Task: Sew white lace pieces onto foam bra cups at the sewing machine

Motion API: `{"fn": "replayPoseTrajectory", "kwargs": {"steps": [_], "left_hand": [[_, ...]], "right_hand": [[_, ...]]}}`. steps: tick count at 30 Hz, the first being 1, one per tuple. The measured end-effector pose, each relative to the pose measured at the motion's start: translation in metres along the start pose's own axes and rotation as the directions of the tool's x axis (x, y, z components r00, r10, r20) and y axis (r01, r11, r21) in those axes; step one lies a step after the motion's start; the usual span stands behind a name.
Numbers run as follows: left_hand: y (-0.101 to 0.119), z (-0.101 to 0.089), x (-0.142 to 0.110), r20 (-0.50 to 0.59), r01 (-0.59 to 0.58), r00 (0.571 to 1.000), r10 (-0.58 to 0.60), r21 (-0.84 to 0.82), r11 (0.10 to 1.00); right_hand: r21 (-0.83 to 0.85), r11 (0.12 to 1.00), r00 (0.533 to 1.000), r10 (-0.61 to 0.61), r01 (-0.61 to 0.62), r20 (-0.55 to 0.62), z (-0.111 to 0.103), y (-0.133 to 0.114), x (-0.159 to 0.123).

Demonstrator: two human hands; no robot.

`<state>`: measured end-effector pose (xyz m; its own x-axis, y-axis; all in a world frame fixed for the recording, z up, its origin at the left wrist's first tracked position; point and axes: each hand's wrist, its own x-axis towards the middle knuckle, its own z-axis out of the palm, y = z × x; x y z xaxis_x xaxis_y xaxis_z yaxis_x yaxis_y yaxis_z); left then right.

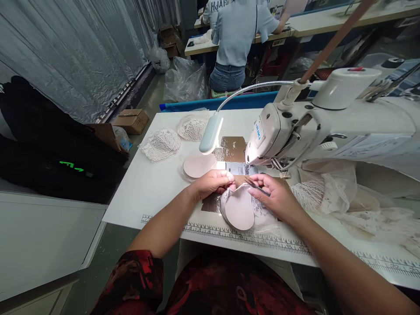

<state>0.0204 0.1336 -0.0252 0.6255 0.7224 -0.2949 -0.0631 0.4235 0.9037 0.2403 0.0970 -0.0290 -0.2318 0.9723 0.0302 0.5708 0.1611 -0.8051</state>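
Observation:
My left hand [218,180] is closed, its fingertips pinching the upper edge of a lace-trimmed bra cup [240,211]. The cup's smooth pale pink inner side faces up, with white lace spread around its right side. In my right hand [271,192] is a slim dark pointed tool that looks like tweezers [260,187], tips pointing left at the cup's top edge. Both hands are just in front of the sewing machine's needle area [248,168]. Another pale pink cup [199,165] lies left of the needle plate, beyond my left hand.
Two white lace cups [161,144] [193,127] lie at the table's far left. The white sewing machine [272,127] and a bendable lamp [211,133] stand over the work. More lace pieces [341,197] are piled right. A ruler strip [229,234] lines the front edge. A person [234,39] sits ahead.

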Motion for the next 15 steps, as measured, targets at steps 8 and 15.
{"fn": "replayPoseTrajectory", "kwargs": {"steps": [8, 15], "left_hand": [[0.002, 0.002, -0.004, 0.004, -0.053, 0.999, 0.052, 0.091, 0.994], [0.000, 0.002, -0.005, 0.075, -0.091, 0.994, 0.084, 0.102, 0.991]], "right_hand": [[-0.299, 0.944, 0.988, -0.118, 0.142, 0.098, -0.024, -0.043, -0.008], [-0.479, 0.869, 0.991, -0.081, 0.121, 0.105, -0.011, -0.051, -0.002]]}}
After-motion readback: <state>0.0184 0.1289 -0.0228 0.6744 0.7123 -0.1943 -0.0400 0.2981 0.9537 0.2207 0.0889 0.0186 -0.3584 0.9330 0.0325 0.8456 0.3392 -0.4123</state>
